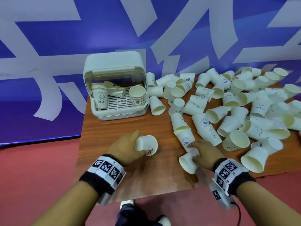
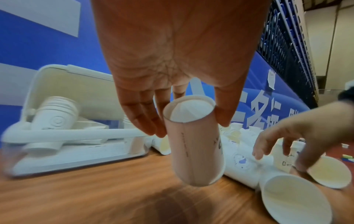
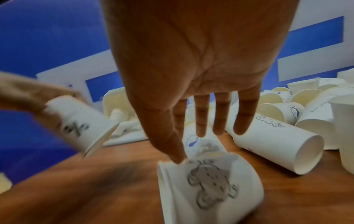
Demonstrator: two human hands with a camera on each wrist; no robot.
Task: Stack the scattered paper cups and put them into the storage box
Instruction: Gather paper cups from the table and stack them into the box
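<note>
Left hand (image 1: 128, 148): grips one paper cup (image 1: 147, 145) by its base, mouth turned right, in front of the storage box (image 1: 116, 88).
Right hand (image 1: 206, 152): fingers spread wide, thumb tip touching a lying cup (image 1: 189, 161), right of the box.
Doing it well: I'd close lightly on that cup without crushing it, line up both mouths the same way, then nest them.
Storage box: lid raised, stacks already inside.
Hard to see: the lying cup is blurred; pile (image 1: 236, 108) count unclear.

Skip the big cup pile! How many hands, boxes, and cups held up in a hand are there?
Hands: 2, left hand and right hand
Storage box: 1
Held cup: 1, in the left hand; the right hand only touches a lying cup
Total: 4
</note>
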